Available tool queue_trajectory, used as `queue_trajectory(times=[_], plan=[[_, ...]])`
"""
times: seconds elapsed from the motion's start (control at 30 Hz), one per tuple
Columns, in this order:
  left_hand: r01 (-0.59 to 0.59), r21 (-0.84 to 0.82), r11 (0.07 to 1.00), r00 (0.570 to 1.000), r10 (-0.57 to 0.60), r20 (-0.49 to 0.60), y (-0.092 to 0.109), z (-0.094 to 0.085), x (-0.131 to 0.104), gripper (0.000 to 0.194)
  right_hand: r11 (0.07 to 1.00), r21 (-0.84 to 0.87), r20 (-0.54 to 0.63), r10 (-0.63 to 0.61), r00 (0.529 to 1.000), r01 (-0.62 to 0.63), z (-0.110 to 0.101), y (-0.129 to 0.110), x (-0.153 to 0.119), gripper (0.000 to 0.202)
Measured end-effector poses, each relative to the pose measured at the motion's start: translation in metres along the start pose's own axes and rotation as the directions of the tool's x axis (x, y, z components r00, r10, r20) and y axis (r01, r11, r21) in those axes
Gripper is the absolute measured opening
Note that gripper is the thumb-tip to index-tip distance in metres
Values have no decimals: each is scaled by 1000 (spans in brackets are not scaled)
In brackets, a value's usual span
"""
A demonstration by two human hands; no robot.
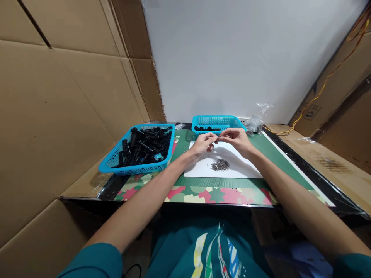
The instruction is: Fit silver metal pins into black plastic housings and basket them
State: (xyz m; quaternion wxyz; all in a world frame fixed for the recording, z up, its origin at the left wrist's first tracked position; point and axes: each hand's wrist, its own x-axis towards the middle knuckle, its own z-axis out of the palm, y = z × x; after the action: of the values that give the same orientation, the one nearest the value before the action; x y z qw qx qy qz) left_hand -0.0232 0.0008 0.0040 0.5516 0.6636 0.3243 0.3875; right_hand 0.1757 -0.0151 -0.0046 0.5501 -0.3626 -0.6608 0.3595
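My left hand [204, 143] and my right hand [235, 139] meet above a white sheet of paper [197, 170], fingertips almost touching. Both are closed in a pinch. Something small and dark seems to sit between the fingers, too small to name. Below them on the paper lies a pile of tiny metal pieces [220, 165]. To the left stands a blue basket [139, 169] full of black plastic parts [145, 144]. Behind my hands is a second blue basket [217, 117], with a few black parts [207, 128] at its left side.
A clear plastic bag [255, 122] sits at the back right, beside the second basket. Cardboard walls [72, 88] rise on the left and right, a white wall [226, 58] behind. A yellow cable [321, 94] hangs at right. The green mat [272, 154] has a patterned front edge.
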Motion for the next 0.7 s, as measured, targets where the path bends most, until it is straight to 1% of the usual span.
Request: queue_trajectory(times=[0.07, 0.13, 0.23, 0.27, 0.33, 0.47, 0.53, 0.57, 0.67, 0.7], plan=[[-38, 109, 993, 998, 43, -42, -1, -3, 3, 17, 997, -46, 24, 62, 998, -61, -2, 2, 0, 39], [-105, 238, 966, 989, 126, -78, -2, -6, 5, 12, 984, -138, 63, 121, 991, -111, -5, 3, 0, 33], [-181, 381, 907, 963, 241, -116, 0, -12, 7, 11, 929, -354, 123, 161, 979, -108, -5, 6, 1, 17], [-187, 407, 894, 955, 263, -137, 1, -13, 8, 11, 903, -421, 131, 159, 979, -90, -4, 6, 1, 13], [-176, 439, 881, 938, 285, -197, 0, -16, 8, 13, 860, -507, 134, 137, 981, -51, 0, 8, 1, 11], [-83, 495, 865, 900, 279, -336, -4, -21, 9, 16, 849, -529, 149, 112, 982, -16, 6, 9, 2, 17], [-38, 506, 862, 886, 263, -381, -5, -24, 10, 17, 850, -526, 124, 100, 987, -20, 2, 8, 4, 21], [-29, 502, 864, 884, 256, -391, -5, -25, 10, 18, 848, -530, 87, 87, 992, -28, -2, 7, 5, 23], [-44, 476, 878, 891, 251, -379, -4, -26, 11, 18, 840, -538, -45, 58, 997, -73, -23, 3, 5, 26], [-60, 470, 881, 895, 256, -366, -3, -25, 11, 17, 845, -528, -53, 69, 996, -87, -30, 1, 4, 27]])
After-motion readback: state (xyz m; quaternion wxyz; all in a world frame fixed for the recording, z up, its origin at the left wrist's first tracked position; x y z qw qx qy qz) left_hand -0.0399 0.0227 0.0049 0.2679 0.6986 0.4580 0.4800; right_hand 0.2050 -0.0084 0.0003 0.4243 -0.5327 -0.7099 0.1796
